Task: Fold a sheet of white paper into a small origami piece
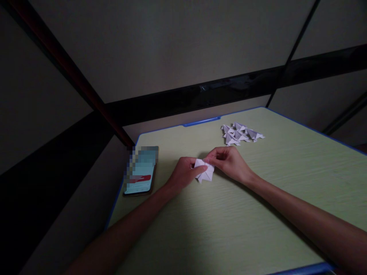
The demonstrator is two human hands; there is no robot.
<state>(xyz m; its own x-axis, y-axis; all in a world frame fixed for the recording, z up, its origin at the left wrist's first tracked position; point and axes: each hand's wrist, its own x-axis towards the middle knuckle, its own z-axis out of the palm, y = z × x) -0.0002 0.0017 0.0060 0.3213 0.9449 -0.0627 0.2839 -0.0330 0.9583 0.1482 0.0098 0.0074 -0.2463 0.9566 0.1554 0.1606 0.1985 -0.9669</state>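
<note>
A small piece of folded white paper (207,175), with crease lines and a pointed flap at its lower edge, is between my hands above the middle of the table. My left hand (185,172) grips it from the left, thumb lying across its face and fingers hidden behind. On the upper right edge, my right hand (228,162) pinches the paper between thumb and forefinger. Farther back to the right lies a cluster of several folded white paper figures (240,134), set close together.
A smartphone (140,172) with a lit, partly blurred screen lies at the table's left side. The light wood-grain table (286,164) has a blue edge and a blue ledge (202,122) at the back. Behind it stands a panelled surface with a dark band (186,91).
</note>
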